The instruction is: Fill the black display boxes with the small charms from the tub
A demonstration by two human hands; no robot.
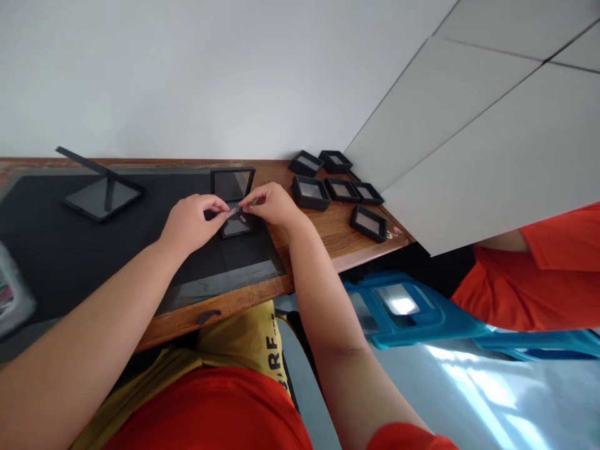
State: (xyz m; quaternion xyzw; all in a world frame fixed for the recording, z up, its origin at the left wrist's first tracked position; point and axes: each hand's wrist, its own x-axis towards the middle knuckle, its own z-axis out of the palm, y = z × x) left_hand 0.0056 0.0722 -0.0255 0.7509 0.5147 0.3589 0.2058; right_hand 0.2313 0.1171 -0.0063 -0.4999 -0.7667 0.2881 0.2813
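Pinching a small translucent strip (232, 213), the left hand (190, 225) nearly meets the right hand (274, 204), whose grip I cannot tell, above an open black square hinged case (236, 227) near the black mat's (126, 234) right end; such delicate work seemingly calls for steady fingertips.

Wood bench, plastic-looking stools

The bench (344, 234) is of brown wood, grain visible, a little glossy. The mat (140, 250) looks dark and smooth. The blue stools (398, 306) look like smooth plastic. The red shirt (210, 412) is matt cloth. The floor (473, 400) is glossy.
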